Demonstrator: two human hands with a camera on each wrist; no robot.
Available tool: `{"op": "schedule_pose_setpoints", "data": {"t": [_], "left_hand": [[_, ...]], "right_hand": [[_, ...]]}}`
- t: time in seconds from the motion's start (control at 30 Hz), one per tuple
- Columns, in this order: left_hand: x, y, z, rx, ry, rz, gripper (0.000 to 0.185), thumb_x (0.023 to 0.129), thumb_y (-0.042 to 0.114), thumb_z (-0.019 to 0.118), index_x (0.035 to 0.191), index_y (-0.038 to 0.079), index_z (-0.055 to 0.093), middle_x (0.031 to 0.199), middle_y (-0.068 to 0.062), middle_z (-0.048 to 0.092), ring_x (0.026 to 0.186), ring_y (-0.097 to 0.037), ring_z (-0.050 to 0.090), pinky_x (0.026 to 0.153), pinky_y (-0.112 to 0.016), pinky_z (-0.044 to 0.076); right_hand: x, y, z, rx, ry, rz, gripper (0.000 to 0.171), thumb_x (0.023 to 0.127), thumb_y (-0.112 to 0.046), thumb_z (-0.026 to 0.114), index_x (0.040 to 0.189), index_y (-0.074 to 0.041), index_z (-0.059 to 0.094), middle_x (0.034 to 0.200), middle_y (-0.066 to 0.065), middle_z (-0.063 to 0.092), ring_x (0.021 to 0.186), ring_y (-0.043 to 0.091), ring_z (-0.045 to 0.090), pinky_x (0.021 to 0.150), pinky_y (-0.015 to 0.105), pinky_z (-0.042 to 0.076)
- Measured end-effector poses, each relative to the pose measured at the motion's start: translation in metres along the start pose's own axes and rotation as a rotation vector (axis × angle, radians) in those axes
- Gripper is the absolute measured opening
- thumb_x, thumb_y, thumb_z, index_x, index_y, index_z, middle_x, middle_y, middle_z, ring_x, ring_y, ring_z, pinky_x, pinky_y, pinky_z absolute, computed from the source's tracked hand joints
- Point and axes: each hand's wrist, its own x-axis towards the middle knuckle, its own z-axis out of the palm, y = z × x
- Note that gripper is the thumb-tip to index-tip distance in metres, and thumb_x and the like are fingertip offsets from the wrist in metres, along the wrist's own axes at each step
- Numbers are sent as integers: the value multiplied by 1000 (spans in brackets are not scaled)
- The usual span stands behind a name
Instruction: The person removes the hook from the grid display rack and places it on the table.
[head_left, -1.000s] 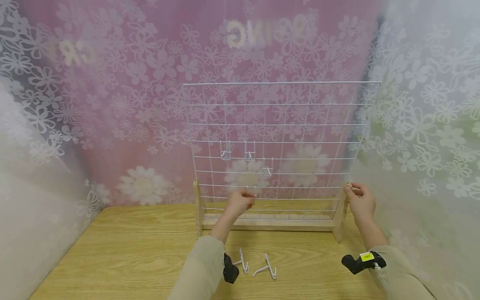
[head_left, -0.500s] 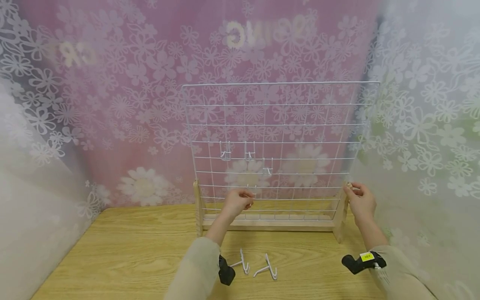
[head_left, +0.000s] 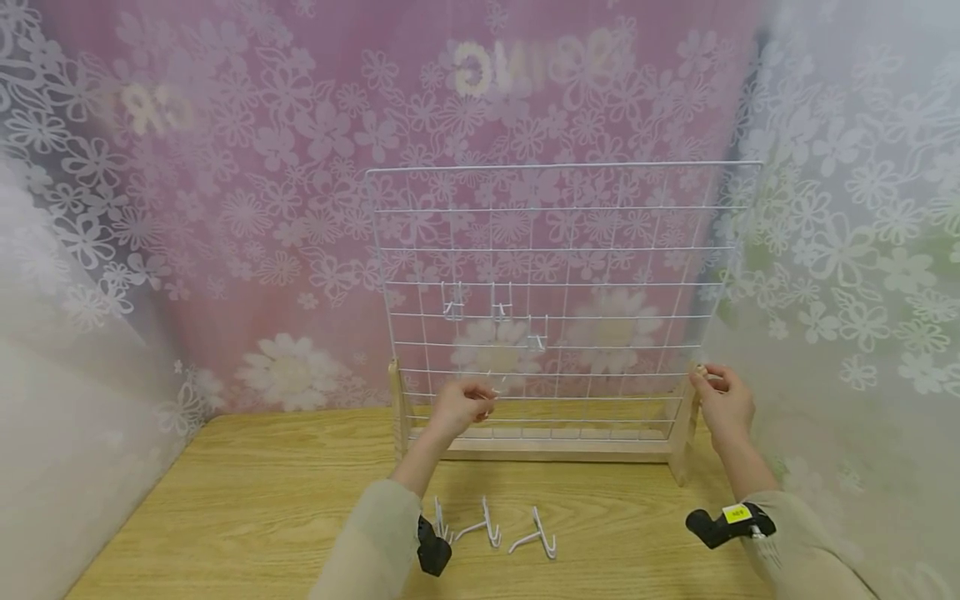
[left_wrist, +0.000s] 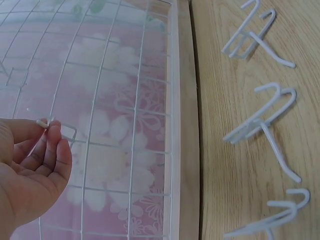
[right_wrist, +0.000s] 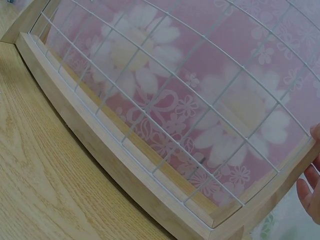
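Hook pinched at the wire grid

The left hand pinches the hook by its peg at the lower grid, toward the rear edge of the tabletop — whether it hangs on a wire is unclear. The right hand pinches the top of the wooden upright. Best to brace lightly there and guide both prongs squarely past the wires — no twisting. Three loose hooks lie before the stand, farther from the rear edge. The pale letters seem reversed, perhaps "ING"; the yellow label is illegible
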Motion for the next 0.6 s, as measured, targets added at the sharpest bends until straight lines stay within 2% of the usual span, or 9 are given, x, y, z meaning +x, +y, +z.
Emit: {"op": "schedule_pose_setpoints", "data": {"t": [0.33,0.6], "left_hand": [[-13,-9,-15,-23,-41,43,5,81,-4,62,86,-6,61,70,-7,61,59,-12,53,60,-26,50],[-20,-20,-28,-21,23,20,10,78,-7,64,87,-9,60,69,-7,62,57,-11,55,59,-27,51]], "right_hand": [[-2,-1,1,-31,14,-5,42,93,-29,56,125,-2,53,90,0,51,68,-2,43,56,11,40],[0,0,1,-27,11,-5,42,92,-29,55,125,-2,52,90,0,50,70,0,44,56,12,40]]}}
